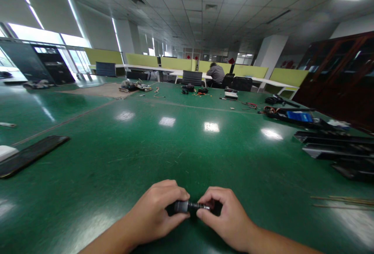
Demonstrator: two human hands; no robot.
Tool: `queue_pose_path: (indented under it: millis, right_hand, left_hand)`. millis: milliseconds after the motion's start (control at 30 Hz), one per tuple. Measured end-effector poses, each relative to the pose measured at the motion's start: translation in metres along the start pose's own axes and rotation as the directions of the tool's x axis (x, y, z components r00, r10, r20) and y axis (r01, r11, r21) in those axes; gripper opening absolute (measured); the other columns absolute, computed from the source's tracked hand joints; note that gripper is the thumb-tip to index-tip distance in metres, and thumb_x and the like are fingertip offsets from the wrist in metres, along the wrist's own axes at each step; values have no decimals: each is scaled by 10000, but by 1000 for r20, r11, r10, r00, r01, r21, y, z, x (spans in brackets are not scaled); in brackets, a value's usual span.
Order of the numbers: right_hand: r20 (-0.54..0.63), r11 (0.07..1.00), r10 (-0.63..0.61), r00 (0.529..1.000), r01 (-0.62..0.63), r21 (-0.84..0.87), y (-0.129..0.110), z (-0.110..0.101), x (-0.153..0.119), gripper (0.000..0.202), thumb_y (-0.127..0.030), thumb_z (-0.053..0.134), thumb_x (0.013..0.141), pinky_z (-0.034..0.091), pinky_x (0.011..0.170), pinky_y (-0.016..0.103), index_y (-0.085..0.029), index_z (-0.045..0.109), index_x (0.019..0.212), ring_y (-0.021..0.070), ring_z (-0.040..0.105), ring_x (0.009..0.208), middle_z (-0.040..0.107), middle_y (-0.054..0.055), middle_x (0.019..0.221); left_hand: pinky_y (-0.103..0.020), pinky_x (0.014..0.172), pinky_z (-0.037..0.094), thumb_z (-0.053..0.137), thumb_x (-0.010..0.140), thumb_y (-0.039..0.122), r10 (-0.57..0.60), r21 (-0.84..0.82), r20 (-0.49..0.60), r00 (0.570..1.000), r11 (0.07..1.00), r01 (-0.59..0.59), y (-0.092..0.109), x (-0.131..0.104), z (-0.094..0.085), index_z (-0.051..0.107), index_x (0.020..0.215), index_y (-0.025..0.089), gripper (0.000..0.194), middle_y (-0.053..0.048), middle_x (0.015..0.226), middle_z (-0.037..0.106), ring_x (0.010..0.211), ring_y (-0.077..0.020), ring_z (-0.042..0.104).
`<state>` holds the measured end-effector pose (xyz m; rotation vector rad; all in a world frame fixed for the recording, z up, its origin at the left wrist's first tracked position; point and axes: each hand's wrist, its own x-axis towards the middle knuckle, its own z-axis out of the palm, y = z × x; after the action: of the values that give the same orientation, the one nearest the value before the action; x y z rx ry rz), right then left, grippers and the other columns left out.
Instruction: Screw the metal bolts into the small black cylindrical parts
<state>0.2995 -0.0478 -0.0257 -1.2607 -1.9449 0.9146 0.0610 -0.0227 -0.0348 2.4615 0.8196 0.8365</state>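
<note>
Near the front edge of the green table (175, 156), my left hand (163, 209) grips the dark block-shaped end of a small black device (182, 206) between thumb and fingers. From that block a thin ribbed shaft with a shiny metal tip points right. My right hand (223, 215) pinches the shaft near its tip, thumb below and curled fingers above. The device lies roughly level between both hands, low in the view. Parts of it are hidden by my fingers.
At the left lies a dark flat phone-like slab (32, 154). Black metal parts (336, 145) and thin rods (344, 199) are at the right. Tools and wires (198, 90) line the far side. A person (216, 73) sits beyond, near yellow-green partitions.
</note>
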Motion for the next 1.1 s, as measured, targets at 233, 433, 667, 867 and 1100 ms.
queue_pose_path:
  millis: [233,433,667,867,1100]
  right_hand:
    - [-9,1000,0,1000,0,26,1,0,0,87,-247,752,768,417,630,259,-171,710,763,154,579,658,635,4,684]
    - [-29,1000,8,1000,-7,25,4,1,0,79,-231,739,774,411,630,255,-176,686,753,146,570,648,622,-9,667]
    - [-28,999,14,999,-13,37,5,1,1,78,-229,732,776,414,631,255,-175,680,753,147,571,654,622,-11,670]
    - [-32,999,23,999,-22,25,6,2,2,65,-221,722,777,412,622,255,-173,685,752,148,569,652,633,-6,676]
    - [-45,1000,15,999,-14,21,5,1,0,64,-219,723,774,414,619,254,-169,688,757,147,569,647,636,-3,677]
  left_hand:
    - [-304,746,431,665,852,215,23,2,-7,1000,1000,-23,1,1,1,592,1043,222,204,-35,933,665,821,-171,575]
    - [-306,746,429,664,855,217,22,11,-12,1000,1000,-22,-1,0,-1,590,1052,225,210,-36,948,665,825,-171,574]
    - [-305,746,435,666,852,214,20,12,-16,1000,1000,-20,-1,2,-2,591,1041,227,205,-30,943,667,824,-168,579]
    - [-309,748,434,660,849,197,19,21,-14,1000,1000,-19,-3,-1,-2,591,1057,221,221,-39,947,663,832,-169,581]
    - [-307,747,442,657,851,201,33,29,-21,999,999,-32,-3,0,-3,598,1049,212,207,-48,938,664,825,-168,584]
